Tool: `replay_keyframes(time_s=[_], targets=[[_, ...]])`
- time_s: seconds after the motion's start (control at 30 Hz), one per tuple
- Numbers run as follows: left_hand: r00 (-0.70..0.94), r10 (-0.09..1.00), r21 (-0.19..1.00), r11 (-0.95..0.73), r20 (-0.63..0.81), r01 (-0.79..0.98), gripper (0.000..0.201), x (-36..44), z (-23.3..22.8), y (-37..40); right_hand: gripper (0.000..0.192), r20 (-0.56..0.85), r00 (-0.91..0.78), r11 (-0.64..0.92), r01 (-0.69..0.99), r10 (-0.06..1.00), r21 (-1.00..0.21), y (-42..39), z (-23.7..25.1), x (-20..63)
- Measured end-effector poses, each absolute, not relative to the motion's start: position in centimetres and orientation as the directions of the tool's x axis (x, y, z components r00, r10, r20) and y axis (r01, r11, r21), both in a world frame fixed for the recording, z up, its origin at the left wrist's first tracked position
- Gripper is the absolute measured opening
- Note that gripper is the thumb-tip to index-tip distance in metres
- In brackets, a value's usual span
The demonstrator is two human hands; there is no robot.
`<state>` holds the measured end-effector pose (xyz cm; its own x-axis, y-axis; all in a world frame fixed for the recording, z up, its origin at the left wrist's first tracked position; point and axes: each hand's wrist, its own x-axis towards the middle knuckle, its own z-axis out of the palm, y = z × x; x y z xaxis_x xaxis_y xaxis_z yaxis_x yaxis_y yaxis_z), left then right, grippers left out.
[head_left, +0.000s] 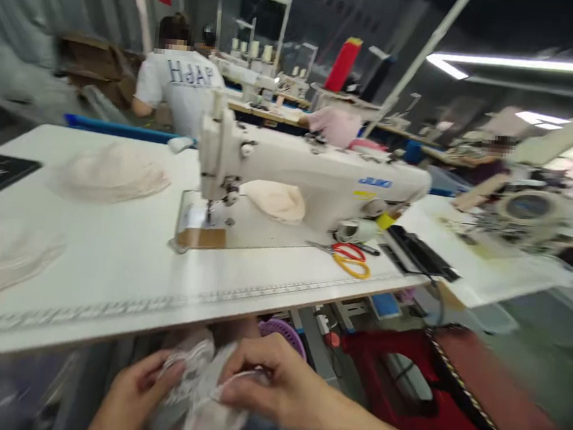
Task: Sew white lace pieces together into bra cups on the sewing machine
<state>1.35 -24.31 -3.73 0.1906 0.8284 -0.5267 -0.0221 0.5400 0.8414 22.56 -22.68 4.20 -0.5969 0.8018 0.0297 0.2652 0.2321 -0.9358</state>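
Below the table's front edge, my left hand (144, 386) pinches one side of a white lace-trimmed fabric piece (207, 399). The other side of the cloth is gripped between the thumb and fingers of my right hand (272, 381). The fabric hangs over my lap, its lower part cut off by the frame. Above my hands stands a white sewing machine (311, 167) on the table. Scissors (350, 259) with red and yellow handles lie in front of its base. A pale cream fabric piece (280, 202) rests under the machine's arm.
Two blurred pale fabric piles (114, 173) lie on the left of the white table (123, 247). A ruler strip (158, 304) runs along its front edge. A red padded stool (496, 394) stands at the lower right. A person in a white shirt (184, 89) sits ahead.
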Motion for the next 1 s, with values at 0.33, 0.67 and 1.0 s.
replay_keyframes(time_s=[0.33, 0.67, 1.0], targets=[[0.346, 0.76, 0.758, 0.628, -0.549, -0.176, 0.042, 2.0, 0.3, -26.9, 0.017, -0.045, -0.555, 0.258, 0.455, 0.831, -0.852, -23.5, 0.5, 19.9], [0.359, 0.812, 0.815, 0.547, -0.46, -0.193, 0.045, 1.9, -0.3, -27.7, 0.036, 0.07, -0.654, 0.52, 0.527, 0.754, -0.672, -23.7, -0.8, 19.5], [0.419, 0.783, 0.832, 0.545, -0.46, -0.105, 0.048, 0.5, -1.2, -27.5, 0.017, 0.081, -0.721, 0.563, 0.461, 0.688, -0.686, -23.1, 0.0, 19.4]])
